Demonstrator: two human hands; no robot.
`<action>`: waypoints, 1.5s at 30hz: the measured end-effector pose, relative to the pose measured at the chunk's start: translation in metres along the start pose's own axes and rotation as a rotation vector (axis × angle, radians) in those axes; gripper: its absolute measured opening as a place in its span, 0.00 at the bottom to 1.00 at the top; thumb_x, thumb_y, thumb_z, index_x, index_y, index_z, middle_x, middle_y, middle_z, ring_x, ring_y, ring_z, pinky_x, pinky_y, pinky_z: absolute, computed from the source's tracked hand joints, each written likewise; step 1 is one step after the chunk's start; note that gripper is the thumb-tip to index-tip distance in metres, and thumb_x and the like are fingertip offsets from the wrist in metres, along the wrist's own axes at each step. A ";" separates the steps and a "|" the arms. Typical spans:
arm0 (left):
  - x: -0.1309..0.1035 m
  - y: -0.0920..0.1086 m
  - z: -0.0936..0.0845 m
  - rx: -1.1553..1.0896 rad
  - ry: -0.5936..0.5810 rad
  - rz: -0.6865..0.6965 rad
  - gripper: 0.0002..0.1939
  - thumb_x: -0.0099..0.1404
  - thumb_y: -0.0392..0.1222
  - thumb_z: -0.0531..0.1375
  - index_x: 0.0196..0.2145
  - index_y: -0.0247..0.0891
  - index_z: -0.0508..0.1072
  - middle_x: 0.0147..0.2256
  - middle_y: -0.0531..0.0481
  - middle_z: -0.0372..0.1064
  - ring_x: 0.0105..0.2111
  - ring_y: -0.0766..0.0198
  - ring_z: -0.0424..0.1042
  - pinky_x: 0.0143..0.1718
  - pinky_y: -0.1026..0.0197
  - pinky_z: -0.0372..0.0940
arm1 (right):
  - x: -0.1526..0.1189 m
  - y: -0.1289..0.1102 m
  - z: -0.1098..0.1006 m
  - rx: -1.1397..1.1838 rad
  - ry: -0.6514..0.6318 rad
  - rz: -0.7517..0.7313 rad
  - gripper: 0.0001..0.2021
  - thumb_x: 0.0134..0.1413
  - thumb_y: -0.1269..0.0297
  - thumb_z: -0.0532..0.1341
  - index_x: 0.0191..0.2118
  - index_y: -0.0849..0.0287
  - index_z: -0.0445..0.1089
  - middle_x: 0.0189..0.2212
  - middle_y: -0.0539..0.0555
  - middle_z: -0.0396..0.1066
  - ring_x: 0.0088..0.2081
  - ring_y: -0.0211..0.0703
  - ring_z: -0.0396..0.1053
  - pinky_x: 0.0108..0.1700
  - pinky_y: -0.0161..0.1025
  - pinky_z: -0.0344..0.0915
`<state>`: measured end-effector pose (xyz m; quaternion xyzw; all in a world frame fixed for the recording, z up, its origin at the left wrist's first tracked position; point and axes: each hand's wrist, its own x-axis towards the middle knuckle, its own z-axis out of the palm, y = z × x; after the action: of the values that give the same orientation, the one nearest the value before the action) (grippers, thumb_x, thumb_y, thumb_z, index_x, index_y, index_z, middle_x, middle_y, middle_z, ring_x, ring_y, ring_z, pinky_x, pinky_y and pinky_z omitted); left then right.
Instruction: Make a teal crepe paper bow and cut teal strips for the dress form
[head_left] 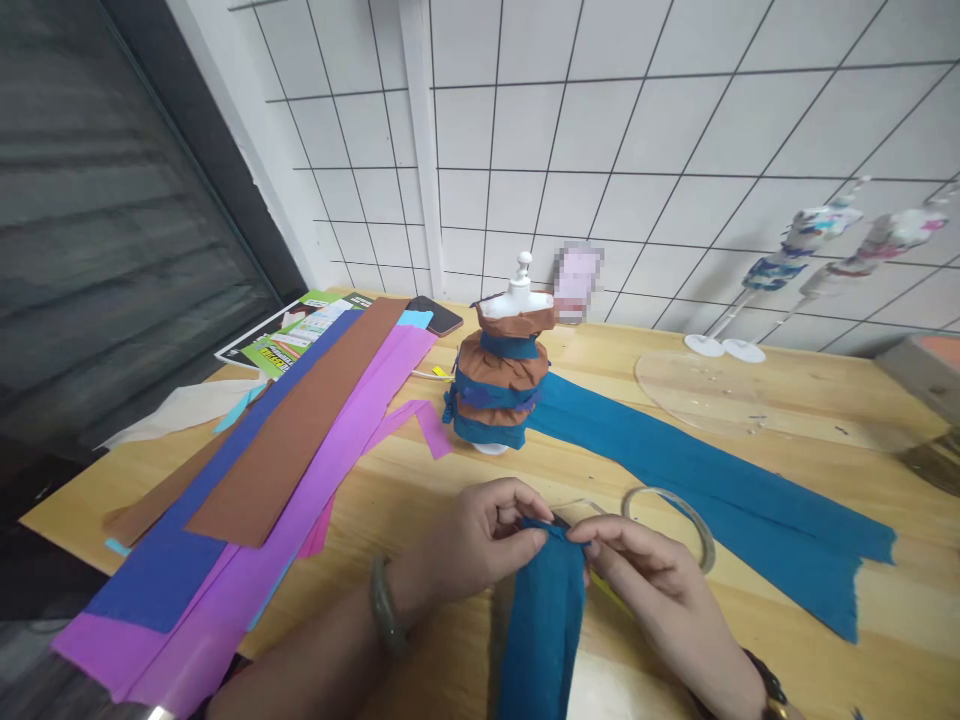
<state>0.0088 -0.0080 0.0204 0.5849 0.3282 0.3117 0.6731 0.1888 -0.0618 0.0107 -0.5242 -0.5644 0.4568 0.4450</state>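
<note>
A teal strip of what looks like crepe paper (544,630) hangs down at the front edge of the table, its top end gathered between my fingers. My left hand (487,535) pinches the left side of that end. At its right side, my right hand (649,575) pinches the same end between thumb and fingers. Just beyond stands a small white dress form (517,297) wrapped in gathered brown and teal bands (499,385). A clear roll of tape (705,540) lies by my right hand. Something yellow under that hand is mostly hidden.
Long brown, blue and purple strips (300,430) lie piled on the left over printed sheets. A dark phone (439,317) rests behind them. Another teal strip (720,465) stretches across the right. Two small decorated dress forms (776,270) stand at the back right near a clear round sheet.
</note>
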 end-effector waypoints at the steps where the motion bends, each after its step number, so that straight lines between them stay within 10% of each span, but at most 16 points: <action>1: 0.000 -0.001 0.000 0.011 0.013 -0.005 0.05 0.55 0.34 0.58 0.32 0.34 0.69 0.25 0.53 0.63 0.24 0.72 0.60 0.25 0.69 0.54 | 0.000 0.000 0.000 -0.002 -0.004 -0.002 0.06 0.53 0.62 0.58 0.33 0.52 0.73 0.22 0.49 0.70 0.27 0.37 0.68 0.30 0.31 0.64; 45: 0.014 -0.022 0.002 0.097 0.205 0.064 0.10 0.54 0.40 0.60 0.35 0.35 0.66 0.23 0.54 0.63 0.23 0.72 0.62 0.23 0.69 0.54 | 0.014 0.003 0.005 0.043 0.094 0.025 0.09 0.48 0.60 0.63 0.36 0.57 0.69 0.32 0.53 0.73 0.31 0.39 0.69 0.33 0.33 0.68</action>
<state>0.0199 -0.0005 -0.0020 0.5922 0.3911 0.3747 0.5965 0.1842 -0.0484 0.0070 -0.5426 -0.5261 0.4493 0.4764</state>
